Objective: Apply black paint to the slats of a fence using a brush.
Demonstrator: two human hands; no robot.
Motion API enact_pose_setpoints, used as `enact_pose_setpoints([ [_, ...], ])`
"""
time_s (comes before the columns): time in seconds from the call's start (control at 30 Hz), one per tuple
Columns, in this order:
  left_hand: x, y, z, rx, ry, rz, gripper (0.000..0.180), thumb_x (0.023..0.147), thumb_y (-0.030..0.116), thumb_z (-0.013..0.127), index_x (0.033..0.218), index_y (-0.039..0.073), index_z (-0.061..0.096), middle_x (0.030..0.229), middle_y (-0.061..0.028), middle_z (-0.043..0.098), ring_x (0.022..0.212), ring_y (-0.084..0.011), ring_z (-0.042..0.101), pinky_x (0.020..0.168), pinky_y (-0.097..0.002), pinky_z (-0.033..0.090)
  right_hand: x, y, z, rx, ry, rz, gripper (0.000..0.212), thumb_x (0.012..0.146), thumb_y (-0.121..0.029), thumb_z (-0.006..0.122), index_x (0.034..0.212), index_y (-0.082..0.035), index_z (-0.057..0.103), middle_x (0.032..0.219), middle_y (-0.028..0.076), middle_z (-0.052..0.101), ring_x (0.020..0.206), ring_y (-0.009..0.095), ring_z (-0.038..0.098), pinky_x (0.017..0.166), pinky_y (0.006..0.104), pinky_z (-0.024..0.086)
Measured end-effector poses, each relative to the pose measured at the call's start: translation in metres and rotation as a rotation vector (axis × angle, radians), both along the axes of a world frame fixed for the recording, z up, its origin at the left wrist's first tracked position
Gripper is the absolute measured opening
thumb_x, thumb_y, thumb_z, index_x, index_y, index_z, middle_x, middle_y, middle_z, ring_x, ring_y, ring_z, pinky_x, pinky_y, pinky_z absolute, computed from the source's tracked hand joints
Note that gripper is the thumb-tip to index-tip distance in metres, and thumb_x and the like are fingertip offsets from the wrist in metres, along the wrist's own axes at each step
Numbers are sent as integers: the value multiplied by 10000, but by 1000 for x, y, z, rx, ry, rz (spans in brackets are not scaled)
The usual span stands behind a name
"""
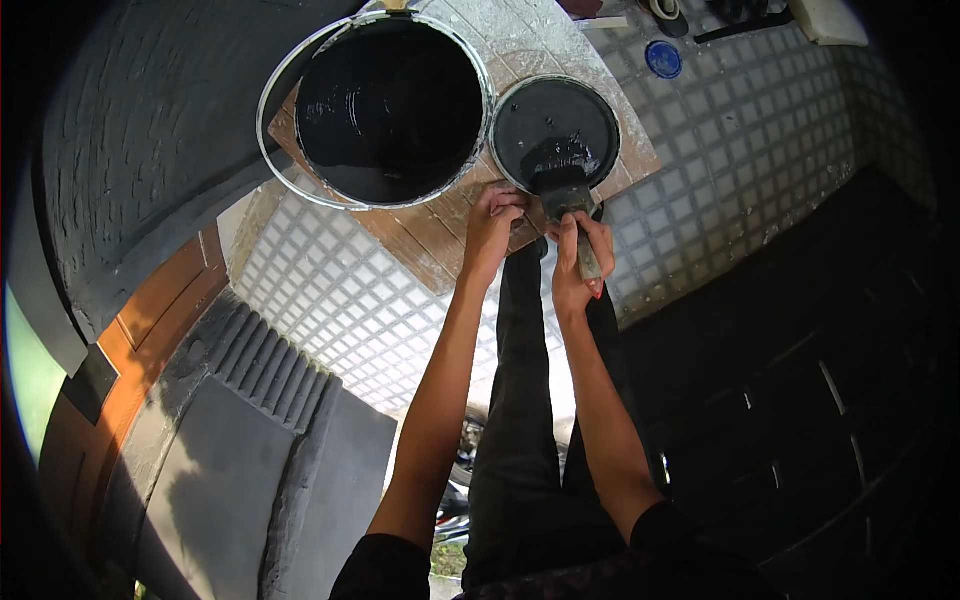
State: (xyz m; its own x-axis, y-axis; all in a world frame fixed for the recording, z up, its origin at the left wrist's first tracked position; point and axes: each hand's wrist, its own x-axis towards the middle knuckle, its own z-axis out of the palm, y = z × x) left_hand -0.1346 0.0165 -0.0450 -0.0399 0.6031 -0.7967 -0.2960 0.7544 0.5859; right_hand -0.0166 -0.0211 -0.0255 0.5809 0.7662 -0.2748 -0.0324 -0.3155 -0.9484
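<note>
My right hand [585, 255] is closed round the handle of a wide flat paintbrush [562, 203]. Its bristles, coated in dark paint, are down in the near part of a small round bucket of dark grey paint [540, 115]. Just at that bucket's near left side is my left hand [492, 215], fingers curled in; whether they grip its side or anything else is hidden. A much larger bucket [487, 100], holding black paint, stands close on the left. Both buckets rest on a paint-spattered wooden board [420, 240].
Pale checked tiles [690, 170] surround the board. A blue round lid [663, 60] lies at the far right, near several other items. On the left rises a dark textured wall [150, 130], with an orange-brown wooden frame [160, 310] nearer. My legs [515, 430] stand below the board.
</note>
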Motion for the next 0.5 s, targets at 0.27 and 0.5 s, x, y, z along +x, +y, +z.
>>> enact_pose_setpoints([
  [0.27,-10,-3,-4,-3,-5,-14,328,892,-8,572,1217,-4,609,1102,-107,710,1024,-197,670,913,-323,533,3,30,22,21,-206,152,154,917,-42,762,1030,61,743,873,131,672,758,210,679,667,328,550],
  [0.5,-8,-5,-19,-80,-13,-72,385,834,80,625,1217,43,636,1144,-76,704,1052,-208,665,917,-329,537,26,8,36,-55,-250,187,193,896,-81,790,1019,62,751,814,146,694,715,258,699,657,338,540],
])
